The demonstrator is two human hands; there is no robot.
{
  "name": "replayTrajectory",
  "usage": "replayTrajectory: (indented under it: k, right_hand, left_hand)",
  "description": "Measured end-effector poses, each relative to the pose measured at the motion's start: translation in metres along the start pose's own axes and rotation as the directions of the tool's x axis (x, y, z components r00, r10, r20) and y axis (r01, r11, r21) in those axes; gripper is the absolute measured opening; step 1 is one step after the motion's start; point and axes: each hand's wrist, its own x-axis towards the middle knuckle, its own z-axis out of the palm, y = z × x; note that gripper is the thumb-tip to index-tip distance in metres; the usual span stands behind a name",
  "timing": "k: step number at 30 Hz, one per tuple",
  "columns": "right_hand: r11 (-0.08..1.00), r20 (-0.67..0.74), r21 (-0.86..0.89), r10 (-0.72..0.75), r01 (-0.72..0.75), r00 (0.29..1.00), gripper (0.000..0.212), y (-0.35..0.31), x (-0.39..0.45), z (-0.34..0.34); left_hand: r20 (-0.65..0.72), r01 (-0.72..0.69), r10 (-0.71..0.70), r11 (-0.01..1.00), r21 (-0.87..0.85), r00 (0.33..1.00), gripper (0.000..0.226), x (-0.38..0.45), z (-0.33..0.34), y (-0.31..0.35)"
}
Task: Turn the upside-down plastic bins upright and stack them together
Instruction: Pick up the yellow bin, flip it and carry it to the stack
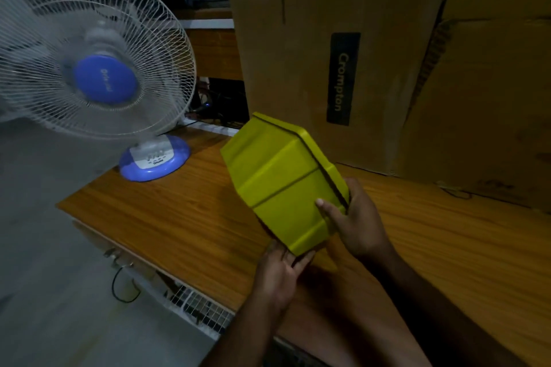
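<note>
A yellow-green plastic bin (280, 185) is held tilted in the air above a wooden table (179, 217), its closed bottom and ribbed sides turned toward the camera and its rim facing away toward the boxes behind. The bin's long axis runs from upper left, near the back of the table, down to lower right, toward the person. The right hand (357, 220) grips the rim at the lower right corner, thumb pressed flat on the bin's outer wall and the other fingers hidden behind the rim. The left hand (283, 271) lies under the lowest corner, fingers fairly straight and supporting it from below rather than clamping it. Both hands sit at the near end, so the far end hangs free; judging by this, a roll about the long axis would bring the opening upward. No second bin is visible here. A white-and-blue table fan (95, 68) stands at the table's left end, and large cardboard boxes (357, 53) crowd the back.
</note>
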Motion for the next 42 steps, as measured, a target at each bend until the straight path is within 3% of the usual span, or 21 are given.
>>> replayTrajectory:
  k: [3, 6, 10, 12, 15, 19, 21, 23, 25, 28, 29, 31, 38, 42]
  right_hand:
    - [0.958, -0.01, -0.187, -0.224, 0.218, 0.975, 0.025, 0.003, -0.007, 0.001]
    - [0.813, 0.071, -0.432, -0.401, 0.39, 0.913, 0.025, 0.011, -0.018, -0.002]
    - [0.669, 0.211, -0.596, -0.402, 0.443, 0.891, 0.026, 0.025, -0.032, -0.004]
    - [0.647, 0.268, -0.61, -0.374, 0.457, 0.888, 0.029, 0.03, -0.039, -0.001]
    - [0.68, 0.316, -0.594, -0.293, 0.429, 0.902, 0.041, 0.035, -0.049, 0.006]
    - [0.788, 0.433, -0.442, -0.232, 0.429, 0.871, 0.055, 0.033, -0.058, 0.003]
    - [0.881, 0.304, -0.34, -0.229, 0.33, 0.925, 0.054, 0.026, -0.057, -0.001]
    - [0.895, -0.002, -0.4, -0.215, 0.196, 0.977, 0.044, 0.028, -0.051, -0.011]
    - [0.88, -0.248, -0.473, -0.076, -0.052, 0.966, 0.042, 0.036, -0.049, -0.025]
    - [0.917, -0.228, -0.234, 0.271, -0.322, 0.935, 0.051, 0.049, -0.053, -0.036]
    - [0.929, -0.176, -0.137, 0.319, -0.344, 0.931, 0.05, 0.049, -0.055, -0.034]
    - [0.927, -0.207, -0.023, 0.361, -0.373, 0.909, 0.052, 0.048, -0.074, -0.033]
    - [0.955, -0.423, 0.068, 0.289, -0.288, 0.859, 0.064, 0.028, -0.123, -0.06]
    - [0.954, -0.562, 0.106, 0.291, -0.281, 0.774, 0.061, 0.021, -0.164, -0.097]
  left_hand:
    - [-0.078, 0.027, -0.019, 0.994, 0.102, 0.997, 0.035, 0.001, -0.005, 0.014]
    - [-0.16, -0.048, 0.059, 0.996, 0.074, 0.985, 0.03, 0.006, -0.023, 0.045]
    - [-0.114, -0.208, 0.223, 0.969, 0.134, 0.968, 0.063, 0.007, -0.037, 0.083]
    - [-0.035, -0.229, 0.241, 0.95, 0.21, 0.97, 0.064, 0.006, -0.03, 0.089]
    - [0.111, -0.219, 0.19, 0.899, 0.379, 0.975, 0.041, 0.001, -0.012, 0.086]
    - [0.078, -0.228, 0.217, 0.848, 0.479, 0.973, 0.067, 0.002, -0.008, 0.079]
    - [0.087, -0.225, 0.209, 0.847, 0.482, 0.974, 0.069, 0.002, -0.009, 0.079]
    - [0.102, -0.221, 0.196, 0.859, 0.461, 0.975, 0.068, -0.001, -0.008, 0.081]
    - [0.126, -0.196, 0.156, 0.876, 0.44, 0.98, 0.067, -0.006, -0.007, 0.081]
    - [0.181, -0.163, 0.092, 0.887, 0.432, 0.979, 0.068, -0.014, -0.003, 0.077]
    - [0.19, -0.165, 0.09, 0.886, 0.433, 0.978, 0.068, -0.015, -0.003, 0.074]
    - [0.23, -0.161, 0.057, 0.871, 0.463, 0.971, 0.067, -0.016, 0.002, 0.064]
    - [0.407, -0.312, 0.094, 0.8, 0.512, 0.908, 0.063, -0.029, 0.035, 0.038]
    - [0.522, -0.347, 0.04, 0.79, 0.505, 0.852, 0.063, -0.045, 0.067, 0.0]
